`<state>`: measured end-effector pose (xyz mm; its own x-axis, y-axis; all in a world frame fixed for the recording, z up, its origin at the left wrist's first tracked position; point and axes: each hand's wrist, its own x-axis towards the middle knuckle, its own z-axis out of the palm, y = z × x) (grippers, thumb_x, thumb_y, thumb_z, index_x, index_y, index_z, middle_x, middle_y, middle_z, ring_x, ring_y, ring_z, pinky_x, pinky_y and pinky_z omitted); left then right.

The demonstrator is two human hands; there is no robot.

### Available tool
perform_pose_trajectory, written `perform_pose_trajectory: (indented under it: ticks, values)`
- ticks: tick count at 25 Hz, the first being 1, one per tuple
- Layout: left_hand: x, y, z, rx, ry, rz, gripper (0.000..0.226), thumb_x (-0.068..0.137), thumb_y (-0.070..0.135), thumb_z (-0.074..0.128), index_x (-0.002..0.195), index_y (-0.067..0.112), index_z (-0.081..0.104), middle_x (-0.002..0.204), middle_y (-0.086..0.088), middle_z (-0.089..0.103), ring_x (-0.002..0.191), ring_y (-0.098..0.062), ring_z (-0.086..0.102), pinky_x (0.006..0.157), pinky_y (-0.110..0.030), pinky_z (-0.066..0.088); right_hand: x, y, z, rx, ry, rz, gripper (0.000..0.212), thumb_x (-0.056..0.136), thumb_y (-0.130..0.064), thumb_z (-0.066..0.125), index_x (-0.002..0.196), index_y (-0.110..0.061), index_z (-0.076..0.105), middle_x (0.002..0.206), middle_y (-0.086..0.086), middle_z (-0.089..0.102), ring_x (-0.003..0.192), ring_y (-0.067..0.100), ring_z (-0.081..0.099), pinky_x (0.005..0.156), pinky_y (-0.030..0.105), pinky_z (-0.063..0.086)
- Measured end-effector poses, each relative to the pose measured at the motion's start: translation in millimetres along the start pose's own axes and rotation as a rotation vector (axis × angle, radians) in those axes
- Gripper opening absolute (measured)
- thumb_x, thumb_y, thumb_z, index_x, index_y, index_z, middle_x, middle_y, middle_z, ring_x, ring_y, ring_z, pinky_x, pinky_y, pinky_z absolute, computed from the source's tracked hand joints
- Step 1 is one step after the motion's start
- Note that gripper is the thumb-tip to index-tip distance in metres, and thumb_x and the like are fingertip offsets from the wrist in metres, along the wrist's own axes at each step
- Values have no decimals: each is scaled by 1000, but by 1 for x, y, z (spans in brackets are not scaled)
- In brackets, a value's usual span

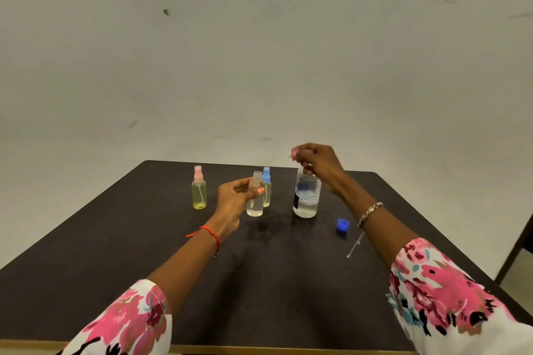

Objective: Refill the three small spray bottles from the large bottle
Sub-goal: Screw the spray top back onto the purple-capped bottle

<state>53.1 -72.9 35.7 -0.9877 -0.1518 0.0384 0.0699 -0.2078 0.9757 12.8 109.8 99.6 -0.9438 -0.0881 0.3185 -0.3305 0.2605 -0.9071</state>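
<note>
The left hand (235, 196) grips the uncapped clear spray bottle (255, 199), upright on the worktop (115, 239) toward its far edge, neck open upward. The right hand (320, 164) is closed on a pink spray cap (294, 152), dip tube blurred, raised above the large bottle (307, 196) just right of the clear one. The cap must likely travel left and descend vertically onto the neck; the right hand is nearer.

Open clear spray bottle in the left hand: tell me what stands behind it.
Behind the open clear bottle stands a spray bottle with a blue cap, cap and right edge showing. The clear bottle and the left hand cover the rest, so its fill level cannot be seen.
</note>
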Motion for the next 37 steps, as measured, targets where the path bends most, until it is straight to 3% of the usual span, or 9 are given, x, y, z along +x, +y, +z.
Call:
perform_pose_trajectory:
  ticks: [5,12,17,20,24,28,31,35,37]
  values:
    - [-6,2,7,51,-15,16,46,75,-3,68,119,-1,56,121,-17,62,108,-26,59,91,-38,48,-1,-32,-7,-156,-68,-99,9,88,-11,52,86,-8,61,70,-2,58,61,6,48,49,16,38]
    - [-14,8,11,102,-49,63,44,72,-4,70,115,0,60,114,-15,64,95,-19,59,89,-35,48,-4,-44,-5,-345,-174,-134,9,88,-14,51,87,-8,57,74,-3,60,75,13,54,53,19,38]
    - [-17,11,16,117,-86,72,46,70,-3,72,114,0,60,109,-13,65,95,-21,61,92,-37,49,-6,-47,9,-623,-422,-157,16,85,-17,58,97,-7,59,86,-1,61,78,9,54,65,20,41]
    - [-21,12,19,99,-120,85,43,71,-5,71,113,-1,61,100,-12,67,84,-15,64,81,-29,53,-6,-43,17,-724,-492,-202,23,84,-21,61,99,-3,58,86,1,56,79,15,51,72,28,41]
    - [-23,13,20,77,-112,94,44,72,-5,70,114,-1,60,97,-9,66,78,-10,63,73,-22,51,-10,-44,20,-686,-425,-185,30,81,-25,66,89,3,60,73,7,54,62,13,46,57,22,37]
    - [-22,13,20,55,-71,118,45,72,-3,71,115,-1,60,106,-15,67,93,-22,64,88,-36,51,-17,-40,27,-554,-277,-121,30,76,-27,72,63,-10,52,58,4,53,51,12,48,45,16,38]
    - [-22,13,19,57,-60,109,40,72,0,71,111,0,62,108,-16,67,101,-26,63,92,-40,50,-19,-37,34,-569,-209,-122,41,74,-35,73,57,-7,49,58,13,50,50,16,43,49,21,33]
    - [-26,15,15,39,-56,81,40,73,2,72,112,0,61,105,-12,66,101,-24,62,87,-39,49,-19,-43,31,-581,-218,-112,50,80,-46,62,82,4,64,76,12,60,63,13,50,56,20,35]
    - [-25,17,14,35,-48,84,41,73,1,71,113,0,61,103,-10,65,100,-23,61,89,-38,48,-20,-48,28,-518,-255,-131,35,84,-31,63,102,-1,65,93,9,63,74,11,53,59,18,39]
